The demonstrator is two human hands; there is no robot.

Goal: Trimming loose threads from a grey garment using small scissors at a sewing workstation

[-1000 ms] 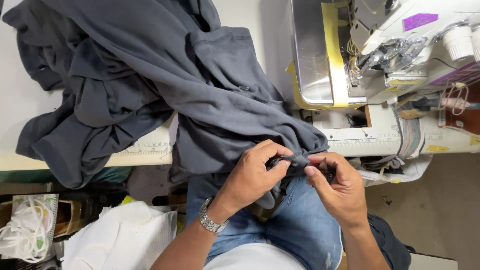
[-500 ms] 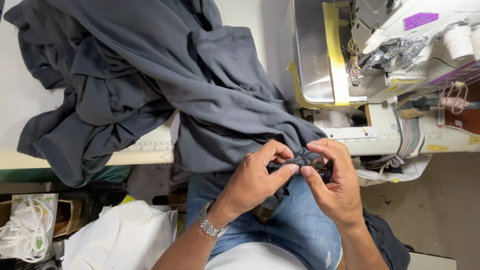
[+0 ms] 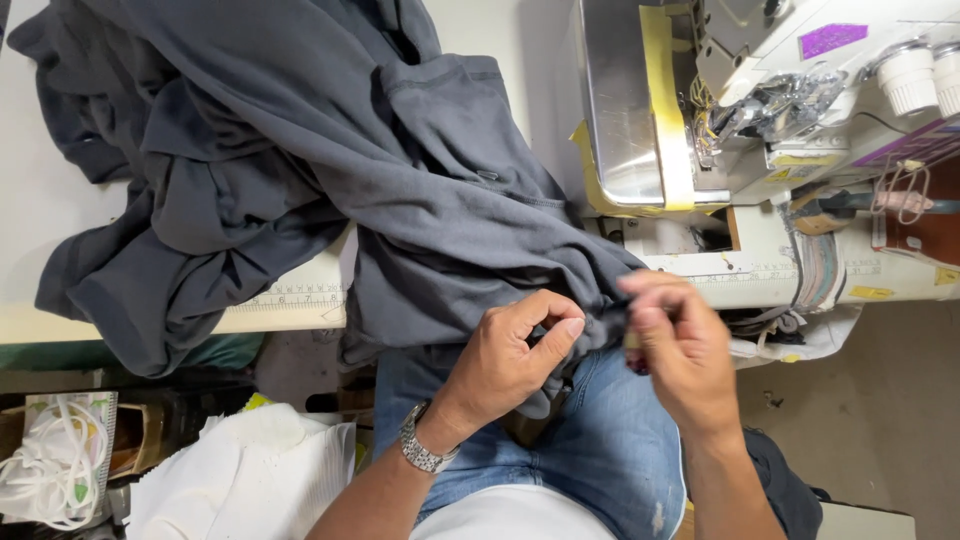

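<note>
both hands, left hand and right hand, pinch the dark grey garment edge near the sewing machine; stitching seems not yet begun.

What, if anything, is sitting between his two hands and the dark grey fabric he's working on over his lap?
Nothing visible does. The left hand pinches the edge of the dark grey fabric directly, and the right hand is at the same bunched edge, though blur hides its exact grip. The sewing machine stands farther back on the table.
</note>
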